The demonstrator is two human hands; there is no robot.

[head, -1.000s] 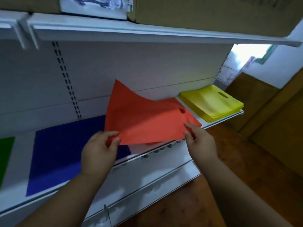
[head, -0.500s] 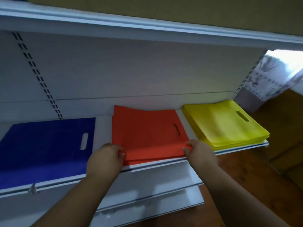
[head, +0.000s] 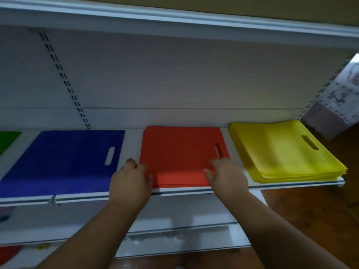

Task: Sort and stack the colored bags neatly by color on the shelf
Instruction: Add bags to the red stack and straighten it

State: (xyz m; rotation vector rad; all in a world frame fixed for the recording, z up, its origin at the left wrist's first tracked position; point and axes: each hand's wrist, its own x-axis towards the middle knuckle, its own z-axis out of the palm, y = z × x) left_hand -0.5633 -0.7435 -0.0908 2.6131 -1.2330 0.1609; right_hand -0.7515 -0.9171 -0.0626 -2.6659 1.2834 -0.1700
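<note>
Main risk was the top orange bag (head: 182,154) sliding forward off the shelf (head: 194,191) front edge when the hands let go, since its near edge sat right at that edge and the thin fabric looked slippery; a careless pull-back could also drag the top layer askew over the ones under it. Left hand (head: 130,183) was at the near left corner of the orange pile, fingers curled onto the bag edge, looked like a pinch. Right hand (head: 227,175) lay on the near right corner, fingers fairly straight, pressing flat rather than gripping. Orange bags lay flat at mid-shelf, handle slot toward the right, edges mostly squared, a thin layer or two showing at the front. Blue bag (head: 64,162) lay to its left, the thicker yellow stack (head: 281,152) at the right end of the shelf, a green bit (head: 7,140) at far left.
</note>
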